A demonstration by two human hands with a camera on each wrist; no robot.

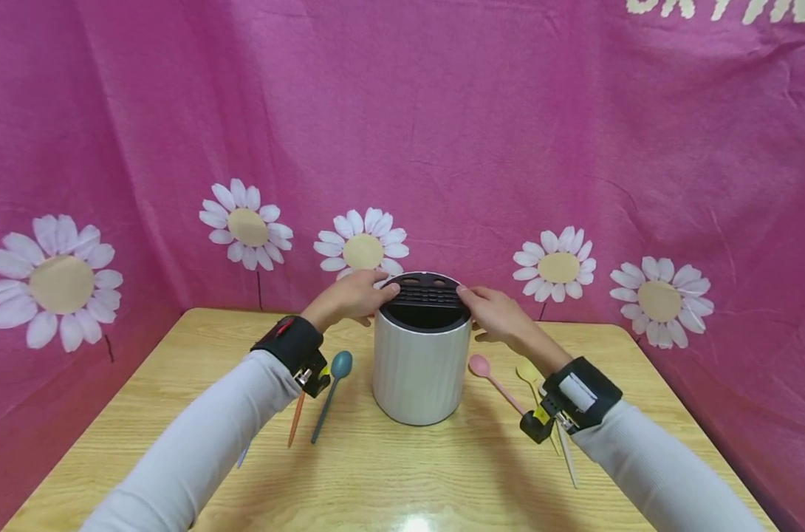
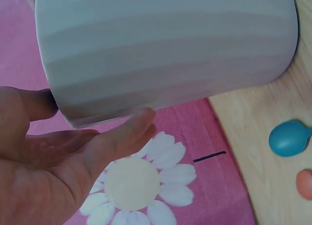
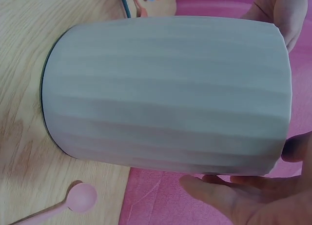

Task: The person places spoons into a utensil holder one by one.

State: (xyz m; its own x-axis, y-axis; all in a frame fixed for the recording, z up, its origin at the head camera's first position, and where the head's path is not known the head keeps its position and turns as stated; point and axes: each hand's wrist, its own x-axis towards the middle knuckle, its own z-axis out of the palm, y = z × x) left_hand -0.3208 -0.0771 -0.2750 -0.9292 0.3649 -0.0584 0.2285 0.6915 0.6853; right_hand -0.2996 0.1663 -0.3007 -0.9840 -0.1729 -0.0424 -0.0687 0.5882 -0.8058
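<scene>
A white ribbed utensil holder [image 1: 421,377] stands upright on the table, with a black slotted insert [image 1: 425,294] across the back part of its round mouth. The front part of the mouth is open and dark inside. My left hand [image 1: 357,295] holds the left side of the rim, thumb on top and fingers down the outer wall. On the opposite side my right hand [image 1: 498,314] grips the rim in the same way. The ribbed wall fills much of both wrist views, where the thumbs [image 2: 36,104] reach over the top edge.
Left of the holder lie a teal spoon [image 1: 341,364], an orange utensil handle [image 1: 296,423] and a blue handle tip [image 1: 243,454]. To the right are a pink spoon [image 1: 480,366], a yellow spoon [image 1: 526,369] and a cream handle [image 1: 569,462]. A pink flowered cloth [image 1: 442,148] hangs behind the wooden table [image 1: 389,473].
</scene>
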